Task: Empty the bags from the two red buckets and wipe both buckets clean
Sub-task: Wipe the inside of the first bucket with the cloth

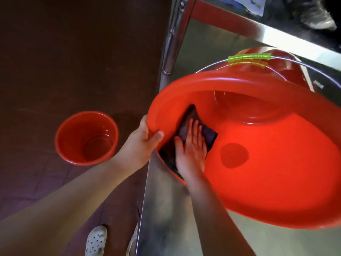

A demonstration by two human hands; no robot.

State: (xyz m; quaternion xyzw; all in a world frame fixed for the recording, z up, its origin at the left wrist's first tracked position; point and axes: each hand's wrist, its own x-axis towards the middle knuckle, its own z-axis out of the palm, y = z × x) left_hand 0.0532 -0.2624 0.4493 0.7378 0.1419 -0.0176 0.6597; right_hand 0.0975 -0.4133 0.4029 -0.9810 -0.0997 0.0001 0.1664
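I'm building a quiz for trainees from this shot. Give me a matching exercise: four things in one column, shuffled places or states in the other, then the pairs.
Things:
1. left hand
2. right hand
3. small bucket
4. green handle

States:
A. stands upright on the brown floor
B. grips the big bucket's rim
C. presses a dark cloth flat inside the big bucket
D. on a wire bail behind the big bucket

Pairs: 1-B, 2-C, 3-A, 4-D
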